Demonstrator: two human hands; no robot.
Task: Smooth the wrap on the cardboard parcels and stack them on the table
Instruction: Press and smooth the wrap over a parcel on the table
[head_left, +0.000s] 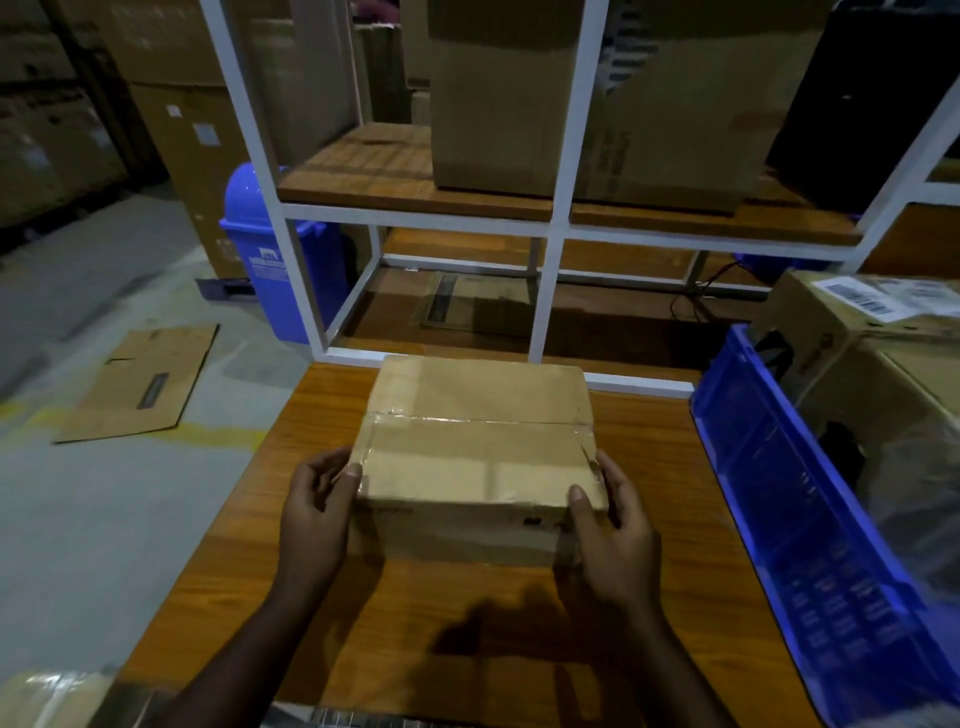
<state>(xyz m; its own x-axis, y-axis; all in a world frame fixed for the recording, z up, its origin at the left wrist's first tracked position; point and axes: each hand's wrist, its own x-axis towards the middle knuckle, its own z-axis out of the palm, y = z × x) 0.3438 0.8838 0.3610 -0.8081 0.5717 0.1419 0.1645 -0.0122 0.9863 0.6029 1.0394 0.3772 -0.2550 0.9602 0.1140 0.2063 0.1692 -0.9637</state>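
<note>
A brown cardboard parcel (478, 441) wrapped in clear film, with a tape seam across its top, sits on the wooden table (249, 545). My left hand (317, 509) grips its near left corner, thumb on the top face and fingers curled round the side. My right hand (610, 525) grips the near right corner the same way, thumb on the top edge. Whether the parcel is lifted off the table or resting on it cannot be told.
A blue plastic crate (795, 509) holding more cardboard boxes (852, 332) stands at the table's right. A white-framed shelf (556, 228) with large cartons rises behind the table. A blue bin (275, 260) and flattened cardboard (140, 384) lie on the floor at left.
</note>
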